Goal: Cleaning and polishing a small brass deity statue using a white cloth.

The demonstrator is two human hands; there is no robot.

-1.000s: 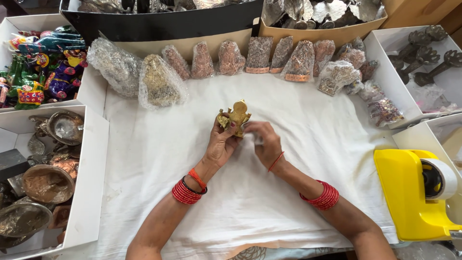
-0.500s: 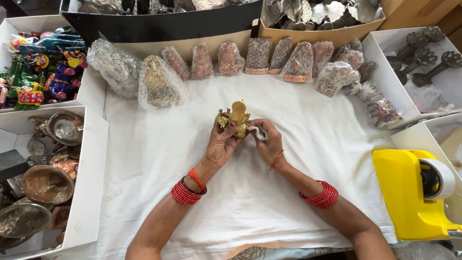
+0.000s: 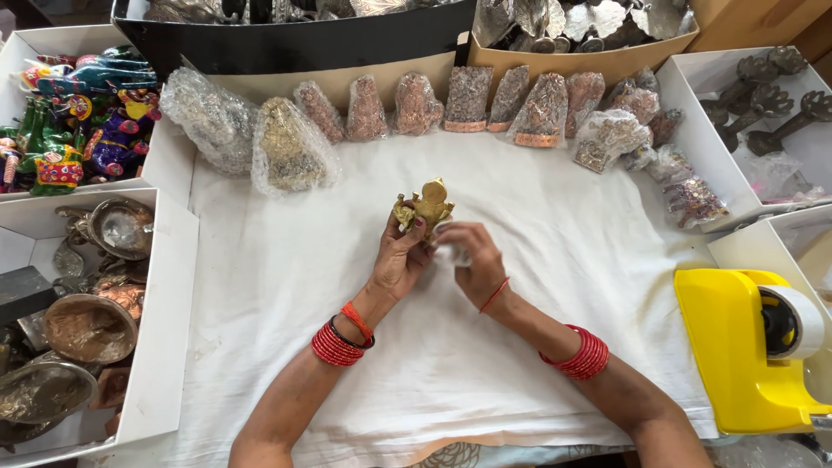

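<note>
Nearest the camera, two forearms with stacks of red bangles reach up across the white cloth (image 3: 286, 286) that covers the surface. At mid-cloth the left hand (image 3: 400, 260) has its fingers (image 3: 414, 227) wrapped round the base of a small brass figurine (image 3: 426, 206), holding it upright above the cloth. The right hand (image 3: 466, 258) sits just beside it, fingers curled shut on a small pale scrap that is too hidden to name, fingertips touching the figurine's lower side.

Off to the right, at the cloth's edge, stands one yellow tape dispenser (image 3: 737, 347) with a white roll. On the left, a white box (image 3: 165, 286) holds tarnished metal bowls and dishes, too piled to count.

Farther back, a row of bubble-wrapped parcels (image 3: 286, 152) lines the cloth's far edge: two large ones at the left, about seven smaller brownish ones in the middle, and a loose cluster of clear bags at the right. Behind the left corner, brightly painted toy figures (image 3: 78, 113) fill another white box. At the far right, a white box holds three dark metal pieces (image 3: 763, 100) with long stems.
</note>
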